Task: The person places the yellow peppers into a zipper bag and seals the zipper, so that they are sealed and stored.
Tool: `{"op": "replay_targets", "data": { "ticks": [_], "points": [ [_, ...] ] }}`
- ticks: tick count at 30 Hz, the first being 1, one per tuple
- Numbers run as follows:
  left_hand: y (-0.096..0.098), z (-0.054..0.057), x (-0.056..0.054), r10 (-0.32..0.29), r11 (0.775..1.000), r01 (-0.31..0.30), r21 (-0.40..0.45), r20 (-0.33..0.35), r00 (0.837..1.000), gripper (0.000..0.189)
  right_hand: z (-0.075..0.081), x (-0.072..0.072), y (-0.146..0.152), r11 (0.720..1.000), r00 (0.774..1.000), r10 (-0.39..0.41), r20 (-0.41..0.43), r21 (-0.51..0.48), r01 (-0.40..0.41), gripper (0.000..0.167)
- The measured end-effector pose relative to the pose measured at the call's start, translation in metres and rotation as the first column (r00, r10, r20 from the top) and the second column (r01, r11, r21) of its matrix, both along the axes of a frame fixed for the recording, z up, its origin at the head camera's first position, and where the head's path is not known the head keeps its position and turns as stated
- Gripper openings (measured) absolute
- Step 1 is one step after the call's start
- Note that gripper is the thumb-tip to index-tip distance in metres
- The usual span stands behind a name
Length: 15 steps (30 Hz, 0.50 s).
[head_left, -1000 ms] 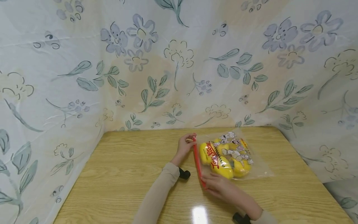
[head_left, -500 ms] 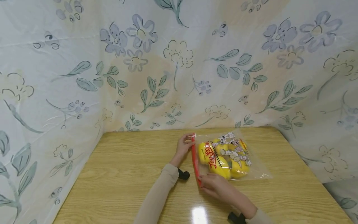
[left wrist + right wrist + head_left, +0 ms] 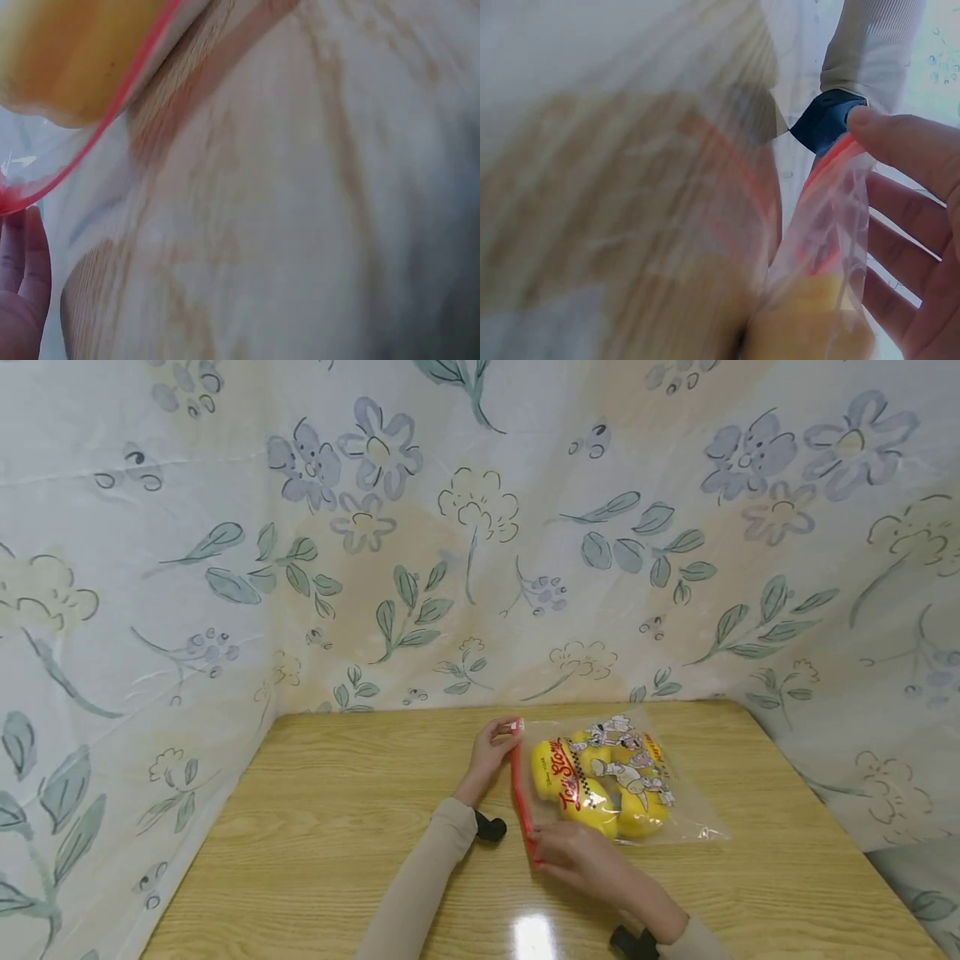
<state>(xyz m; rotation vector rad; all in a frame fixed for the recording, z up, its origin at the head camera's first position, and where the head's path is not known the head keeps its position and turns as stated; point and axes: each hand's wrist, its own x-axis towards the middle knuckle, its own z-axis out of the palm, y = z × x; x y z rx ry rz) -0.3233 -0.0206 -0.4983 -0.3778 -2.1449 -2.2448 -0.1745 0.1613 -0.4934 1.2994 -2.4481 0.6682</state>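
A clear zip bag [image 3: 693, 802] printed with cartoon figures and red "Toy Story" lettering lies on the wooden table. Inside it are several rounded yellow things [image 3: 647, 818], fruit-like in shape. The bag's red zip strip [image 3: 517, 781] runs along its left side. My left hand [image 3: 491, 750] pinches the far end of that strip, at the bag's upper left corner. At the near end, my right hand [image 3: 576, 855] pinches the strip between thumb and fingers. In the right wrist view, the thumb [image 3: 907, 142] presses on the red edge, with the other fingers behind the clear plastic.
The wooden table [image 3: 322, 827] stretches out on both sides of the bag. A floral cloth [image 3: 420, 635] hangs behind it and along both sides. Each wrist wears a black device [image 3: 491, 827] close above the tabletop.
My right hand has shifted slightly left, drawing the near end of the red strip with it. The bag has slid a little left. My left hand keeps its pinch at the far corner.
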Motion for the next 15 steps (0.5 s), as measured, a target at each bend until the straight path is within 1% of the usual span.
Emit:
{"op": "replay_targets", "data": {
  "ticks": [5,7,11,15],
  "points": [
    [0.002,-0.018,-0.014,0.066,0.996,-0.069,0.060,0.047,0.997,0.030,0.006,-0.001,-0.001,1.000,1.000,0.017,0.016,0.013,-0.017,0.014],
    [0.002,-0.025,-0.019,0.085,0.994,-0.089,0.070,0.049,0.995,0.029,0.008,-0.003,-0.001,1.000,0.999,0.027,0.019,0.015,-0.027,0.015],
    [0.001,-0.028,-0.021,0.104,0.993,-0.106,0.054,0.037,0.994,0.027,0.013,-0.007,-0.002,0.999,0.999,0.040,0.022,0.016,-0.041,0.017],
    [0.001,-0.029,-0.021,0.099,0.994,-0.099,0.041,0.012,0.995,0.025,0.020,-0.012,-0.003,1.000,0.997,0.020,0.075,0.019,-0.021,0.018]
  ]
}}
